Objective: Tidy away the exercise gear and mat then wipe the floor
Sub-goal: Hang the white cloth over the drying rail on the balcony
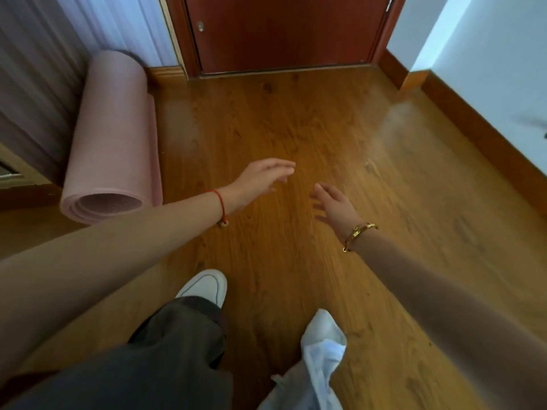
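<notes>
Mat (112, 137) is rolled aside; left grip (260, 176) and right grip (334, 205) are held open, empty; floor (296, 113) wiping is judged next; a cloth is needed.

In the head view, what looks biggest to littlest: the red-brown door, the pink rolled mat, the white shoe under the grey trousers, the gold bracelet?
The door and mat look about equal; the door is cut off and farther.
Then the white shoe.
Smallest: gold bracelet.

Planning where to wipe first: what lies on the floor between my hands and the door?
Nothing: the head view shows only bare wooden floor from the left hand and right hand to the door.
</notes>
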A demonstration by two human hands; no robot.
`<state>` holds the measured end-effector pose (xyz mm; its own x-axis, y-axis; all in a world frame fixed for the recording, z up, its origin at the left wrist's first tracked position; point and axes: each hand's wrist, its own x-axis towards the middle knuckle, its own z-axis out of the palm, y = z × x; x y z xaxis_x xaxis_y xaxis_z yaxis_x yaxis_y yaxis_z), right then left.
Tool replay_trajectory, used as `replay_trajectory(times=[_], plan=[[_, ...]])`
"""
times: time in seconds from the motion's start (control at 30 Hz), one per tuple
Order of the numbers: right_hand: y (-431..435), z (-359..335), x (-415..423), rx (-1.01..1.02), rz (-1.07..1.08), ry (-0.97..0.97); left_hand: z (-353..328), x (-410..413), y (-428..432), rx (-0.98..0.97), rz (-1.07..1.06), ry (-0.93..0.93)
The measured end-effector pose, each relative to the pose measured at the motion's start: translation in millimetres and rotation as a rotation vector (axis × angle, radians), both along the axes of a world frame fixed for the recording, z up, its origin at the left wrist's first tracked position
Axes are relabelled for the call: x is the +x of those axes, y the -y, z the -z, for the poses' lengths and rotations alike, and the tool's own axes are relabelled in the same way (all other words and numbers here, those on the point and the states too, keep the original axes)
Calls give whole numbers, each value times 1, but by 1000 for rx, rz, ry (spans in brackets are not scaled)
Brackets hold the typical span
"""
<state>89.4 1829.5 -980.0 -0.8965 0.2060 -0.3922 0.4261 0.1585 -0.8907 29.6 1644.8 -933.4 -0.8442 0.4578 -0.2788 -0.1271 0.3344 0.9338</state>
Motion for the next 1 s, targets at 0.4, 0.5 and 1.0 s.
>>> replay_trajectory(times=[0.4, 0.5, 1.0], plan=[[-45, 35, 120, 53, 45, 94, 90, 94, -78, -402, 540, 119], [-47, 54, 142, 148, 28, 147, 116, 108, -84, -482, 711, 82], [-27, 77, 204, 224, -670, 509, 172, 140, -97, -743, 951, -291]])
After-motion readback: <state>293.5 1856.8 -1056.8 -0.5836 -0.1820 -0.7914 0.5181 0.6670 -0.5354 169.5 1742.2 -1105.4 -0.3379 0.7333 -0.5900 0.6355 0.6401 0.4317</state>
